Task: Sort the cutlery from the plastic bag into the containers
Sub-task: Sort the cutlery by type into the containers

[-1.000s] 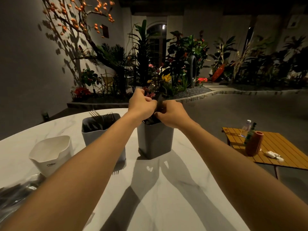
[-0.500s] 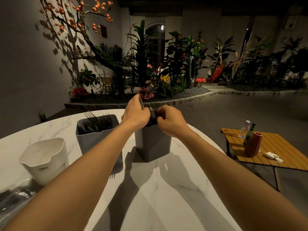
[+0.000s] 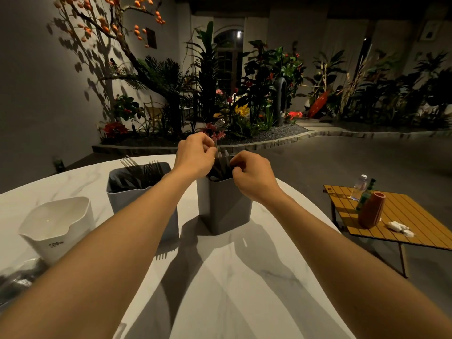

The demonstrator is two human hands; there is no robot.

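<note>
Pinching with thumb and fingertips, my left grip (image 3: 195,152) holds the top of one thin utensil (image 3: 216,148). My right grip (image 3: 252,173) has its fingers curled at the near right of the same container's mouth, against the tops of the pieces standing there. I cannot tell whether it nips one or only steadies them.

Everything sits on the white marbled desk (image 3: 232,277). Towards its far edge stands the dark grey container (image 3: 223,206) I am working over. Just to its left is a lighter grey container (image 3: 122,201) with forks (image 3: 146,168) standing tines up. Nearer me on the left is a white container (image 3: 58,228), which looks to have nothing in it. The plastic bag (image 3: 14,282) lies crumpled at the near left edge, well apart from both grips, with dark shapes still inside.

The dark cutlery (image 3: 221,167) in the dark grey container stands close to upright, leaning slightly, and may be knives. The pinched utensil runs nearly vertical, its lower end among those pieces and directly below my left grip. That grip is the higher and closer one, so I judge the drop should go straight down along that axis. Both forearms reach forward and converge over the mouth, knuckles up, wrists bent down.
</note>
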